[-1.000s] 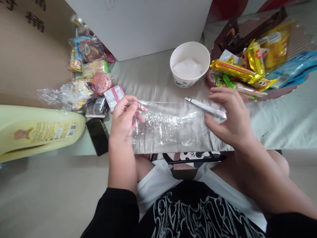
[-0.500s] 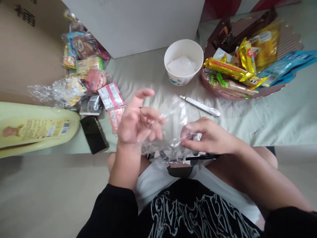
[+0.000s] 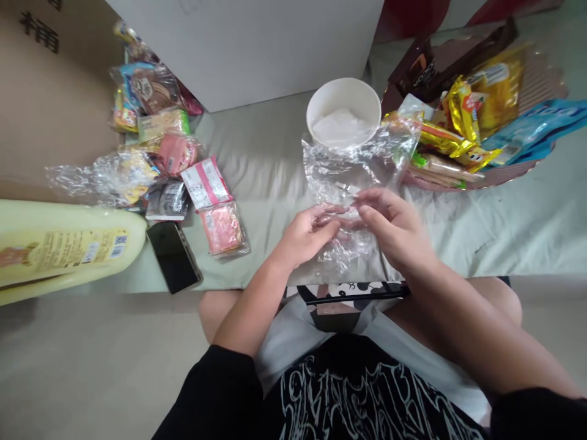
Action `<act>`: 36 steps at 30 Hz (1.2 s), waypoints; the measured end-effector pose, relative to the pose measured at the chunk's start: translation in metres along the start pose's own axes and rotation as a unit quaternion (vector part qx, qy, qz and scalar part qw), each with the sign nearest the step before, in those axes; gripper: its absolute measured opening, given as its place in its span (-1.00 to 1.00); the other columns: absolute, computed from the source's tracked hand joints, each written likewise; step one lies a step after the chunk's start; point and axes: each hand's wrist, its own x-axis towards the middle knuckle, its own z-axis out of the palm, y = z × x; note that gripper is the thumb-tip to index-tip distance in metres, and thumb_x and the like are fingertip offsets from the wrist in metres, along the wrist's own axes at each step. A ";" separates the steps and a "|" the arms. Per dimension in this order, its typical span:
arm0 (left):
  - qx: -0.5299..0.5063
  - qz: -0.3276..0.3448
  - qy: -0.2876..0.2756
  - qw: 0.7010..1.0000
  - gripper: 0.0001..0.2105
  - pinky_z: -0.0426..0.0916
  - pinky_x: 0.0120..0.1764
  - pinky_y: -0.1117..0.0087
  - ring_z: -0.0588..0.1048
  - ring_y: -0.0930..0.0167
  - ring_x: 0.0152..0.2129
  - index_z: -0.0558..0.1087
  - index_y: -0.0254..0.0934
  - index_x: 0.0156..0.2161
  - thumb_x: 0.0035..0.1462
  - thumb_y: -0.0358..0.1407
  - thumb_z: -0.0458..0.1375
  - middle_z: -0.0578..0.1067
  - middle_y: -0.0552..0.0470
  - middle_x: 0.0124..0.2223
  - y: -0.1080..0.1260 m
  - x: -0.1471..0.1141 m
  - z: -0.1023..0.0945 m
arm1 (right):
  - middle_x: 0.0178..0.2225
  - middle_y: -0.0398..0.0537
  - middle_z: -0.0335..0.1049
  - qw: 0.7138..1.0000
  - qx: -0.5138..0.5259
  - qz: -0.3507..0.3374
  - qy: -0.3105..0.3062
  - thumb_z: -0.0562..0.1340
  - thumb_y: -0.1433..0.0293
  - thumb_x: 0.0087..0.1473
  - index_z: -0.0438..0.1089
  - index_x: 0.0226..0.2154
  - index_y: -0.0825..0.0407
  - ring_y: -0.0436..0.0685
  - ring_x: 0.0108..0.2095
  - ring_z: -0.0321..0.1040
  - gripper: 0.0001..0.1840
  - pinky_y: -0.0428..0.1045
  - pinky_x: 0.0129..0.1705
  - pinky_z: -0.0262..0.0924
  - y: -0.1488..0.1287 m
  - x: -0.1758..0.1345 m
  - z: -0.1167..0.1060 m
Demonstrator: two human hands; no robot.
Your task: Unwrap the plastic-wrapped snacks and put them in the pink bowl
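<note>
Over pale cloth (image 3: 261,162), near the white cup (image 3: 340,93): apparently bunching a clear plastic bag (image 3: 326,173), pinched in the fingertip grip of left hand (image 3: 309,237) and right hand (image 3: 397,229). Next, likely calls for gathering in the loose far end.

The left arm (image 3: 257,296) reaches forward and slants to the right. The right arm (image 3: 477,324) looks longer and slants to the left. The left wrist (image 3: 285,260) is almost straight, and so is the right wrist (image 3: 426,266). The left hand (image 3: 308,235) and the right hand (image 3: 397,231) are close together in front of the body, with the tips turned toward each other. The left thumb (image 3: 328,233) sits nearer the body than the bent left fingers (image 3: 328,209). The right thumb (image 3: 375,221) is below the curled right fingers (image 3: 369,195). Both hands are pinching.
</note>
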 end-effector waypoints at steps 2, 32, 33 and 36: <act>0.007 -0.019 0.017 1.000 -0.73 0.45 -0.42 0.47 0.64 0.44 -0.47 0.52 -0.28 -0.07 0.17 -0.20 0.28 0.67 -0.01 -0.26 0.000 0.002 -0.004 | -0.23 -0.09 0.55 0.999 0.010 0.005 -0.049 0.37 0.11 0.10 0.50 -0.13 -0.01 0.00 -0.40 0.52 -0.63 -0.01 -0.30 0.48 0.001 0.001 -0.003; 0.191 0.351 0.167 0.901 -0.63 0.31 0.26 -0.06 0.29 0.10 0.28 0.58 -0.17 -0.47 0.18 0.07 0.26 0.41 -0.05 0.21 -0.001 0.012 -0.039 | -0.44 -0.14 0.45 0.934 -0.202 -0.294 0.010 0.14 0.36 0.32 0.49 -0.09 -0.15 0.09 -0.44 0.47 -0.77 0.08 -0.29 0.43 0.001 -0.007 -0.020; 0.204 0.364 0.171 0.893 -0.63 0.30 0.27 -0.06 0.23 0.08 0.33 0.58 -0.17 -0.45 0.17 0.08 0.26 0.37 -0.02 0.27 0.000 0.010 -0.038 | -0.43 -0.13 0.46 0.931 -0.213 -0.297 0.003 0.14 0.37 0.29 0.51 -0.07 -0.14 0.10 -0.41 0.47 -0.74 0.08 -0.27 0.43 -0.002 -0.007 -0.021; 0.255 0.396 0.184 0.863 -0.66 0.19 0.35 -0.11 0.09 0.05 0.42 0.58 -0.14 -0.40 0.14 0.09 0.28 0.34 0.06 0.34 0.003 0.003 -0.037 | -0.38 -0.10 0.50 0.928 -0.221 -0.299 -0.023 0.21 0.35 0.22 0.51 -0.01 -0.08 0.10 -0.36 0.47 -0.70 0.06 -0.22 0.41 -0.007 -0.004 -0.023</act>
